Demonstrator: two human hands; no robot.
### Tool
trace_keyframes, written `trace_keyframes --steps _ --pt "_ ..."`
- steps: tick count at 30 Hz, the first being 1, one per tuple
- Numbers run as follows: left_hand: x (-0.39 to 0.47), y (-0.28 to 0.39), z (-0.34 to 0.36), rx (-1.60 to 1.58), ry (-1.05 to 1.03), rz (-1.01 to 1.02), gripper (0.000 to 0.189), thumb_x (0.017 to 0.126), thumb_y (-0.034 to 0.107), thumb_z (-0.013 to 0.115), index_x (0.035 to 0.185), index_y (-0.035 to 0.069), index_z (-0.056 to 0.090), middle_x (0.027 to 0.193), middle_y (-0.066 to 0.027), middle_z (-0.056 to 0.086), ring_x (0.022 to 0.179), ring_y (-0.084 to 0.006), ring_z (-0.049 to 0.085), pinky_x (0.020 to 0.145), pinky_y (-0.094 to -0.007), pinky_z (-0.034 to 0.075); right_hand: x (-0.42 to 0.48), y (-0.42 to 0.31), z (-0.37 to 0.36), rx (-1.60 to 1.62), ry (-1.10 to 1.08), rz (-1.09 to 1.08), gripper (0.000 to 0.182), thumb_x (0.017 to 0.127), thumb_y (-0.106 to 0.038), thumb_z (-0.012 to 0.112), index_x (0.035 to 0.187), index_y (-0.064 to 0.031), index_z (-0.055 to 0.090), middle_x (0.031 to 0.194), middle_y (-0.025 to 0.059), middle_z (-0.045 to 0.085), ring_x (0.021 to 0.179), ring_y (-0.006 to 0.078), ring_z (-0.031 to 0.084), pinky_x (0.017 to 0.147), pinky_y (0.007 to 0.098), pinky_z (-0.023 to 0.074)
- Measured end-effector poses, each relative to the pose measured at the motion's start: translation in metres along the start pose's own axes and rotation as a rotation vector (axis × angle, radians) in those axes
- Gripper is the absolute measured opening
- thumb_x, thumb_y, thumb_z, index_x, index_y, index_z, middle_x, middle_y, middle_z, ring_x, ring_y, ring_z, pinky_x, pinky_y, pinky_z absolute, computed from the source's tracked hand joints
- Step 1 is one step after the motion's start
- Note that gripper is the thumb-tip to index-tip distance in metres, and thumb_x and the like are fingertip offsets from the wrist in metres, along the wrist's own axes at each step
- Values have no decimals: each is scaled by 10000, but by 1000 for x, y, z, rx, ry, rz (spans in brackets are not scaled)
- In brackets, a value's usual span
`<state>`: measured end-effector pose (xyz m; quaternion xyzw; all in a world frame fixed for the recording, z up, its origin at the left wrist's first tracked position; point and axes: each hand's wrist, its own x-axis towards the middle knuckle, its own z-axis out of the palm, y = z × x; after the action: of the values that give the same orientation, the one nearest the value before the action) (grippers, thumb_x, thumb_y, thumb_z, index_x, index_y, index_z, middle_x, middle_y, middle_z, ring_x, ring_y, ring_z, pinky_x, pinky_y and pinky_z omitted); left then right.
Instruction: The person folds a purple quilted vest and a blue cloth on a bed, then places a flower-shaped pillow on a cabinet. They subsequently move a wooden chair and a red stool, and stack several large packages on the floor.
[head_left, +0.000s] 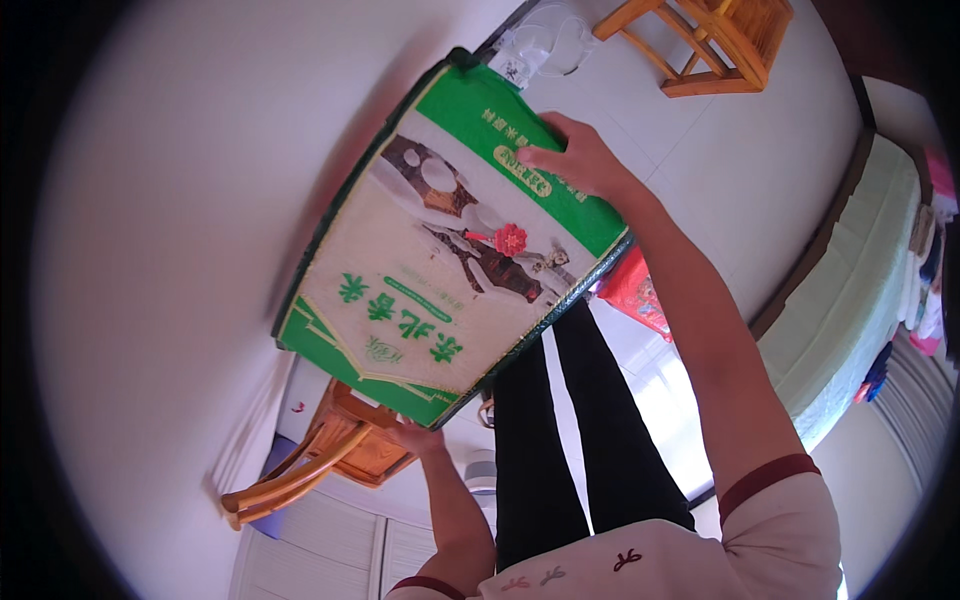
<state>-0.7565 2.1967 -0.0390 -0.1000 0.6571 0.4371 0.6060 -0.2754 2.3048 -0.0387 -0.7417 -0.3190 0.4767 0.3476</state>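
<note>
A large green and white rice bag (420, 247), printed with a picture and bearing writing, is held up at a slant before me. The print is turned nearly upside down to my view. My right hand (581, 157) grips the bag's far green end, the thumb lying on the front face and the other fingers going over the edge. At the near green end, my left hand (421, 436) supports the lower edge; its fingers are mostly hidden behind the bag. The bag's dark green side runs close along the white wall (187, 225).
A wooden chair (375, 442) stands beyond my left hand, and another piece of wooden furniture (712, 52) at the upper right. A red printed package (641, 292) lies on the tiled floor (667, 142). At the right is a bed with a pale green cover (847, 277). Clear plastic (555, 41) lies near the wall.
</note>
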Motion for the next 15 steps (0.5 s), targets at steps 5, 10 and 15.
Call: trace_keyframes --steps 5,10,15 --pt "2 72 85 547 -192 216 743 856 604 311 1346 48 269 1342 -131 340 1197 -290 349 1009 -400 249 -7 1 -4 151 -55 131 583 798 -491 533 1102 7 539 997 141 589 915 196 549 824 305 419" --pt "45 93 115 774 -149 494 464 921 370 390 1228 24 430 1182 -132 458 1074 -250 450 928 -334 359 -30 102 -25 981 131 237 656 891 -559 284 1198 -11 473 1163 134 537 1090 220 487 898 285 381" --pt "4 73 192 1434 -8 1564 411 877 232 518 1181 -36 445 1123 -175 492 1028 -329 478 903 -393 367 -120 189 106 280 396 591 480 875 -426 409 1171 -54 473 1148 109 531 1058 235 505 857 348 421"
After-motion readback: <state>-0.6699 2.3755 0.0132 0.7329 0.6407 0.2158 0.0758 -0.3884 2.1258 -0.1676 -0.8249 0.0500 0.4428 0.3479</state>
